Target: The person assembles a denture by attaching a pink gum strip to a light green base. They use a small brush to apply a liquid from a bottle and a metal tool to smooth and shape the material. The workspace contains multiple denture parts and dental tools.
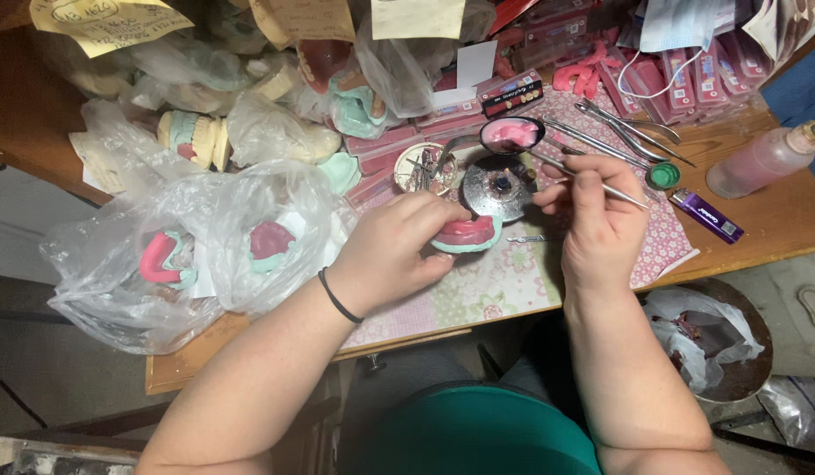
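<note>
Pink wax model (pixel 465 233) — left hand (pixel 392 249); table edge (pixel 407 339) near

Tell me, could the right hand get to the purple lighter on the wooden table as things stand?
Probably yes: the purple lighter lies in the open just beside the right hand, nothing between them, though the hand holds a thin metal tool.

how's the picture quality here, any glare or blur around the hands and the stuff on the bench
Head view: warm, fairly even light; the left hand holding the pink and green dental cast and the right hand with the thin metal tool are reasonably sharp. Head view: bright glare on the clear plastic bags and the round metal lid. Head view: edges curve slightly, and the floor below the bench is dim.
</note>
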